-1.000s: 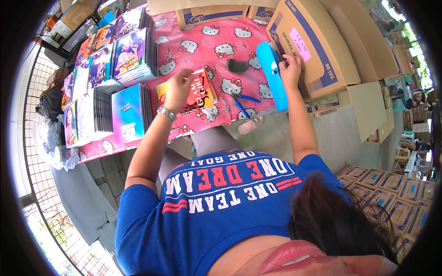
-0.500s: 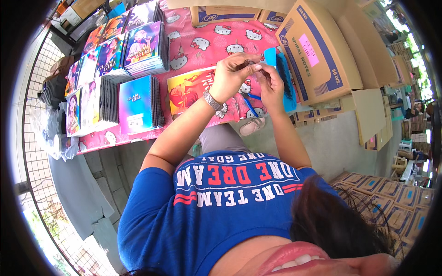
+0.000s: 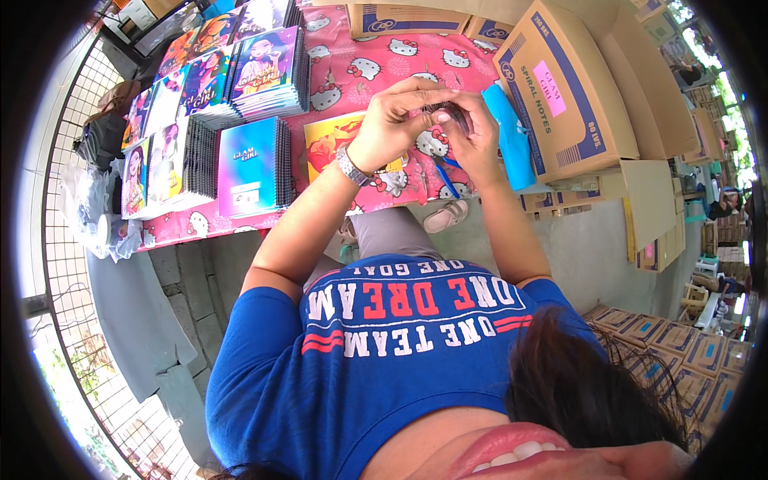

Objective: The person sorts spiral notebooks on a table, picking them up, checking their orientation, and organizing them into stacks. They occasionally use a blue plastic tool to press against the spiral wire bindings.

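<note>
Above the near part of the table my left hand (image 3: 390, 124), with a metal watch (image 3: 350, 166) at its wrist, and my right hand (image 3: 472, 136) meet, fingers bent toward each other. Between their fingertips is a small dark coil-like piece (image 3: 438, 106); fingers cover most of it, so its kind is unclear. Partly behind my left hand lies a notebook with a yellow and red cover (image 3: 326, 144). A blue-handled tool (image 3: 446, 178) rests below my hands, its kind unclear. Beside my right hand is a flat bright-blue item (image 3: 510, 138).
Stacks of spiral notebooks (image 3: 264, 68) fill the table's left side, with a blue-covered stack (image 3: 246, 168) near the front edge. An open cardboard carton (image 3: 560, 96) stands at right. A pink patterned cloth (image 3: 344, 60) covers the table. More cartons (image 3: 680, 344) are piled at lower right.
The view has shifted a little, so the table and its contents sit slightly further right. My hands stay together at the dark piece, with the left fingers stretched further over it.
</note>
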A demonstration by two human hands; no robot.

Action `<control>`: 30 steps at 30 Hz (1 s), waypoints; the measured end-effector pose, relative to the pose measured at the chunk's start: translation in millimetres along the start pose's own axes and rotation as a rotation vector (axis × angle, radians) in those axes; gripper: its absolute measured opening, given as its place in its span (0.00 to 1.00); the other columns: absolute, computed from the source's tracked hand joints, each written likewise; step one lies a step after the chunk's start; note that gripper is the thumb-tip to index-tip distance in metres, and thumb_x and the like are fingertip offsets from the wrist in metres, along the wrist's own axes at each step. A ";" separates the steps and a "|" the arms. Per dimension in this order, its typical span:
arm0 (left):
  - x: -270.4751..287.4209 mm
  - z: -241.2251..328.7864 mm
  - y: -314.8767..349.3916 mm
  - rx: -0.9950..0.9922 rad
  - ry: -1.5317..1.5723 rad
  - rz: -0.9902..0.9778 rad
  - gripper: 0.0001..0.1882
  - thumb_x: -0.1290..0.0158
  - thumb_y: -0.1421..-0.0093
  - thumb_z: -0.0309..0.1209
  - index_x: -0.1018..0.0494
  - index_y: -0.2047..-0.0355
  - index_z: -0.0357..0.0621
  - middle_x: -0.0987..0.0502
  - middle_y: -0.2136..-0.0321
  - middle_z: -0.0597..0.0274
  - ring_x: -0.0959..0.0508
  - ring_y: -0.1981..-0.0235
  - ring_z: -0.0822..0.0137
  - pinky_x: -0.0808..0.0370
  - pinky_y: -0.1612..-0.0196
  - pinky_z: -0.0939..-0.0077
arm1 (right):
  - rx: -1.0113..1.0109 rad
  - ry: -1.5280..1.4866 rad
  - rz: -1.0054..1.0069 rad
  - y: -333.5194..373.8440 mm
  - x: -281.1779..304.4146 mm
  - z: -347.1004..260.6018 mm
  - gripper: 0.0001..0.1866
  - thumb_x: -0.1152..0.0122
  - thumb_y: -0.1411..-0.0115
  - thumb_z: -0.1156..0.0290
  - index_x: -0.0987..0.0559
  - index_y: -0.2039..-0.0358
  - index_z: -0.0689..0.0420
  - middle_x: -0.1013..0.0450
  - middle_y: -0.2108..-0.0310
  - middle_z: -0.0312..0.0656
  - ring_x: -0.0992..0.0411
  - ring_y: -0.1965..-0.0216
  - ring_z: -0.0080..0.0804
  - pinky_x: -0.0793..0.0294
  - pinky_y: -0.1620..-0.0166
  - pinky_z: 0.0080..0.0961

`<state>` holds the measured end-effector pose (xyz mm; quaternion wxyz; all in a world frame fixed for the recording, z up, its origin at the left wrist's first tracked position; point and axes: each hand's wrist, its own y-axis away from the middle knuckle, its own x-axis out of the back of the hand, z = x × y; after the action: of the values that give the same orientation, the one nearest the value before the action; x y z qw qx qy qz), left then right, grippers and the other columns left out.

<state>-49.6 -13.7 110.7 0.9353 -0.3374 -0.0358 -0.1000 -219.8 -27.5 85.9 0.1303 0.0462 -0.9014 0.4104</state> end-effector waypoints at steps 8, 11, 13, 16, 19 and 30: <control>55.0 -106.6 17.5 0.194 -0.637 -0.041 0.27 0.37 0.48 0.31 0.27 0.45 0.48 0.28 0.49 0.52 0.29 0.48 0.55 0.32 0.43 0.63 | -0.104 0.176 -0.037 4.3 4.5 29.3 0.12 0.38 0.45 0.81 0.22 0.59 0.59 0.27 0.65 0.40 0.28 0.71 0.26 0.28 0.68 0.22; 65.3 -143.9 48.3 0.350 -0.980 -0.247 0.23 0.38 0.47 0.34 0.25 0.49 0.53 0.28 0.49 0.56 0.31 0.46 0.50 0.33 0.41 0.60 | -0.281 0.235 -0.023 29.9 11.1 45.6 0.11 0.37 0.44 0.79 0.22 0.60 0.60 0.27 0.64 0.41 0.28 0.71 0.25 0.29 0.69 0.21; 61.7 -146.0 44.6 0.400 -1.016 -0.285 0.19 0.39 0.46 0.36 0.24 0.53 0.52 0.28 0.52 0.57 0.31 0.46 0.53 0.31 0.43 0.57 | -0.343 0.229 -0.050 45.4 9.3 49.6 0.11 0.37 0.44 0.78 0.22 0.60 0.60 0.27 0.64 0.41 0.28 0.71 0.26 0.29 0.68 0.22; 18.9 -102.5 66.0 0.353 -1.026 -0.659 0.17 0.41 0.45 0.39 0.26 0.57 0.48 0.28 0.58 0.56 0.29 0.49 0.53 0.25 0.51 0.56 | -0.411 0.236 -0.031 58.1 17.8 52.5 0.11 0.37 0.44 0.76 0.22 0.60 0.61 0.26 0.64 0.42 0.28 0.71 0.29 0.28 0.67 0.24; 6.2 -96.8 119.3 0.244 -1.222 -0.627 0.15 0.44 0.44 0.36 0.27 0.57 0.46 0.27 0.61 0.55 0.24 0.55 0.53 0.23 0.57 0.58 | -0.508 0.205 -0.061 68.6 14.5 57.2 0.11 0.37 0.43 0.74 0.22 0.60 0.61 0.25 0.67 0.41 0.27 0.71 0.28 0.28 0.67 0.24; 56.2 -54.2 46.1 0.312 -0.935 -0.697 0.16 0.46 0.46 0.30 0.25 0.55 0.47 0.21 0.70 0.51 0.20 0.68 0.50 0.23 0.63 0.55 | -0.708 -0.217 -0.050 64.1 -18.4 52.5 0.09 0.44 0.37 0.72 0.25 0.57 0.62 0.26 0.72 0.35 0.30 0.76 0.16 0.31 0.76 0.18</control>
<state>15.1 -22.7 47.7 0.7708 -0.1730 -0.5661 -0.2354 -224.7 -25.2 1.2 0.0519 0.0635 -0.9947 0.0628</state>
